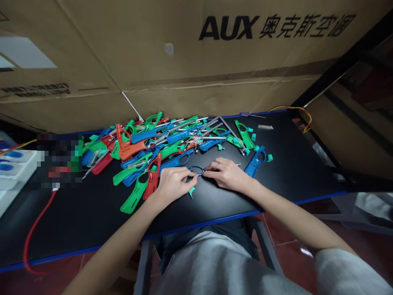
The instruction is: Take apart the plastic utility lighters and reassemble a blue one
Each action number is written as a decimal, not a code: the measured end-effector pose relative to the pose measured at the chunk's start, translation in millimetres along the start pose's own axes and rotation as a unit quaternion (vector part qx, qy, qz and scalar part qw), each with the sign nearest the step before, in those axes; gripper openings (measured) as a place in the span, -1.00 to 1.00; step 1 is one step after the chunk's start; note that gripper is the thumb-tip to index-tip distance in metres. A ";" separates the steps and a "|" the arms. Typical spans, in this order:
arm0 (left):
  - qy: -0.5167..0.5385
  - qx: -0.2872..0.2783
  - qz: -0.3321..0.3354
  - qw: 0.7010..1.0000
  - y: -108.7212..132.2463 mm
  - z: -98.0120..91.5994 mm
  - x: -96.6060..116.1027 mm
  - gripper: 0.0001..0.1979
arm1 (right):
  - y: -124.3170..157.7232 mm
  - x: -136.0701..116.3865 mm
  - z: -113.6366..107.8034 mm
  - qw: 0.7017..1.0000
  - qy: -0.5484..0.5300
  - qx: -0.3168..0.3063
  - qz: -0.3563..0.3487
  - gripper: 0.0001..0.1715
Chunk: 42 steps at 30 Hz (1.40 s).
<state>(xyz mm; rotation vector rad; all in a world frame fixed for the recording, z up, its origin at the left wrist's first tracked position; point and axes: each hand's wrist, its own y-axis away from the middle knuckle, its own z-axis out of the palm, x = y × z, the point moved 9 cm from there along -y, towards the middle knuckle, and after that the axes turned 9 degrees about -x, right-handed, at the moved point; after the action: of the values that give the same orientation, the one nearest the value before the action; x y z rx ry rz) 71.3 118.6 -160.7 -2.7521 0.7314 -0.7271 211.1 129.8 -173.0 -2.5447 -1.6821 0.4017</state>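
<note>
In the head view my left hand and my right hand meet over the desk, fingers pinched. Between them is a blue lighter casing with a looped trigger guard; both hands grip it, and most of it is hidden behind fingers. A thin metal end pokes out beyond my right hand. Just below my left fingertips lies a small teal trigger. Red and green casings lie beside my left hand, while another blue casing rests right of my right hand.
A pile of coloured lighter parts with metal tubes covers the desk's back. Behind it stands a large cardboard box. Teal pieces, a screwdriver and a clear part lie at right; a red cable hangs at left.
</note>
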 end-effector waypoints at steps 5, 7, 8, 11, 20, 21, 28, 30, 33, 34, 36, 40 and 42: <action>-0.018 -0.023 0.033 0.999 2.8 1.9 4.2 -0.79 | -1.3 -7.5 0.7 0.999 0.041 0.001 0.020 -0.73; -0.031 -0.039 0.045 0.998 4.6 2.3 4.2 -0.77 | -1.6 -7.9 1.3 0.999 0.039 0.000 0.026 -0.73; -0.033 -0.047 0.050 0.997 5.4 2.9 3.6 -0.78 | -1.8 -7.8 1.8 0.999 0.039 -0.002 0.028 -0.72; -0.013 -0.059 0.057 0.997 7.0 1.9 0.2 -0.80 | -2.9 -6.7 2.4 0.999 0.033 -0.003 0.033 -0.73; 0.031 0.030 0.042 0.998 6.5 -38.9 -14.6 -0.86 | -4.9 -5.9 -1.4 0.999 0.008 0.027 0.022 -0.74; 0.025 0.025 0.038 0.999 5.2 -40.1 -16.7 -0.85 | -4.9 -5.4 -1.1 0.999 0.006 0.028 0.022 -0.75; -0.001 -0.039 0.042 0.998 -0.5 -31.7 -18.5 -0.85 | -5.6 -2.7 3.0 0.999 0.010 0.006 0.036 -0.76; 0.020 -0.056 0.026 0.998 -0.4 -30.4 -19.7 -0.82 | -5.5 -2.6 2.9 0.999 0.007 0.001 0.038 -0.76; 0.081 -0.059 -0.003 0.995 -0.2 -30.7 -24.8 -0.79 | -5.4 -2.3 2.5 0.999 0.007 -0.002 0.039 -0.76; 0.104 -0.056 -0.010 0.993 -0.4 -30.5 -26.9 -0.81 | -5.4 -2.1 2.6 0.999 0.007 -0.003 0.039 -0.76; 0.139 -0.060 -0.023 0.988 -1.2 -27.7 -31.6 -0.84 | -5.4 -1.6 3.3 0.999 0.004 -0.005 0.040 -0.75; 0.167 -0.082 -0.044 0.982 -3.4 -21.1 -38.9 -0.83 | -5.3 -0.5 3.7 0.999 -0.006 -0.001 0.042 -0.74; 0.177 -0.087 -0.037 0.980 -4.5 -21.3 -38.6 -0.83 | -5.0 -0.3 3.1 0.999 -0.011 0.005 0.042 -0.75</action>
<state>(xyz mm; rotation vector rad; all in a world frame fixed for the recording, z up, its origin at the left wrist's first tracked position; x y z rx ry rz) 33.2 140.7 -156.8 -2.8501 0.7937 -1.2466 205.7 131.3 -174.9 -2.6199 -1.5803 0.4439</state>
